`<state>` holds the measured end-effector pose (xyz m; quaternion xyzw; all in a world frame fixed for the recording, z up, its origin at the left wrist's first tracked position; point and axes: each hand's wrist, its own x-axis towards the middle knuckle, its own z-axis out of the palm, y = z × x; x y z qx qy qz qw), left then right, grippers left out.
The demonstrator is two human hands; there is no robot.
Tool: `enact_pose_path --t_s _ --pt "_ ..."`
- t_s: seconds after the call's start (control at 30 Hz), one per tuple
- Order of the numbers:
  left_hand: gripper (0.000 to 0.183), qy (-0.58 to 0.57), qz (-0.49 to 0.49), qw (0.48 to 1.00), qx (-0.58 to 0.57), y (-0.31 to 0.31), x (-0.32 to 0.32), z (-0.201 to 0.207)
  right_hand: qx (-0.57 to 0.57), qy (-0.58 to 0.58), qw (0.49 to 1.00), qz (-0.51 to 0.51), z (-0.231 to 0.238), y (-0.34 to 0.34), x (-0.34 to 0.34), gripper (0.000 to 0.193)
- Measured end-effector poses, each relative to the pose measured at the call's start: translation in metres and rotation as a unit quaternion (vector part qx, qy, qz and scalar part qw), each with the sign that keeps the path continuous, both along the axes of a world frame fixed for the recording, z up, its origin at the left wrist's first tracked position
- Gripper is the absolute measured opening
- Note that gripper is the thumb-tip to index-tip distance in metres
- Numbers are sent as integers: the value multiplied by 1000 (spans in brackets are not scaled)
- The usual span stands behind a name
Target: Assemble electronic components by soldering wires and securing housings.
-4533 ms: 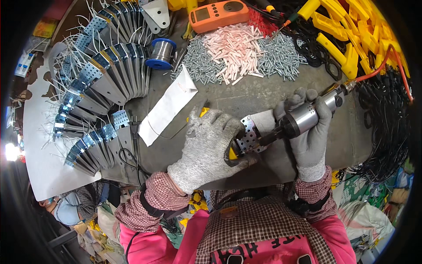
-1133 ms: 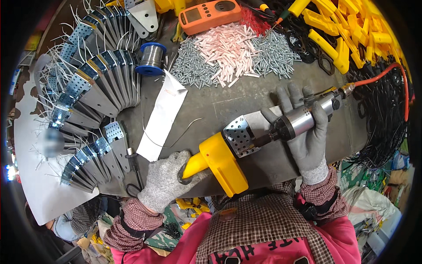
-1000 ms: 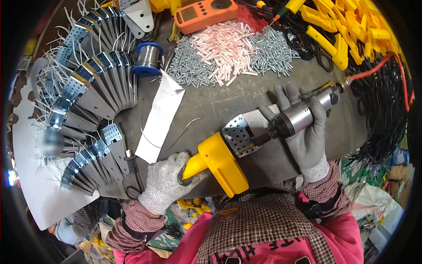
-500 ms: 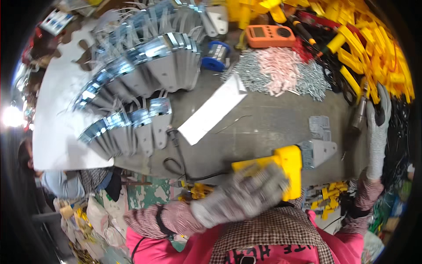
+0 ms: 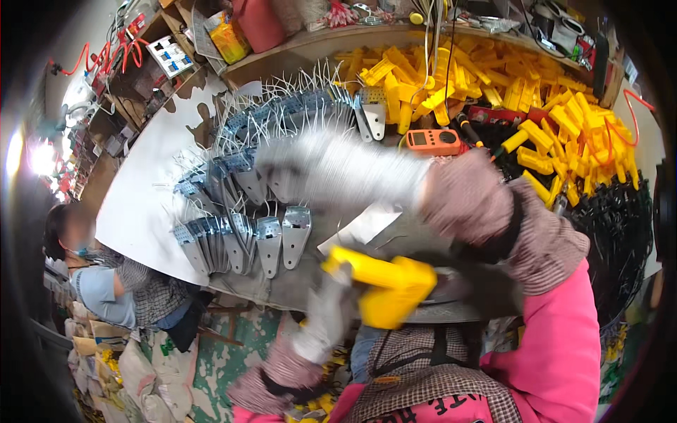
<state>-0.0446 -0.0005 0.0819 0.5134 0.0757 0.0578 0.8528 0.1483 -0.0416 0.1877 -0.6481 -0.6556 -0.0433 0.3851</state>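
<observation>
Left hand (image 5: 328,310) at the front edge of the bench (image 5: 314,276), fingers wrapped around the narrow end of the yellow plastic case (image 5: 397,292), held over that edge. Right hand (image 5: 310,169) stretched across to the metal plates (image 5: 296,240); fingers blurred, cannot tell whether spread or pinching. Orange meter (image 5: 432,142) lies farther back

Black capital letters (image 5: 438,407) on the pink top (image 5: 560,338), partly cut off at the view's lower edge
</observation>
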Motion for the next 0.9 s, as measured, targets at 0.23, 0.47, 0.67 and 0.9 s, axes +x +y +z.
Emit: enact_pose_path --t_s 0.23,0.47,0.67,0.9 --pt "52 -95 -256 761 588 -68 133 -1 37 391 890 -230 24 -142 107 39" --pt "38 -28 59 768 637 30 144 -64 -129 -46 930 -341 -78 -204 118 17" --pt "29 -27 3 693 720 46 167 -74 -201 -140 881 -406 -77 -171 142 16" --pt "14 -88 1 689 719 31 180 -47 -289 -108 832 -462 -84 -170 170 20"
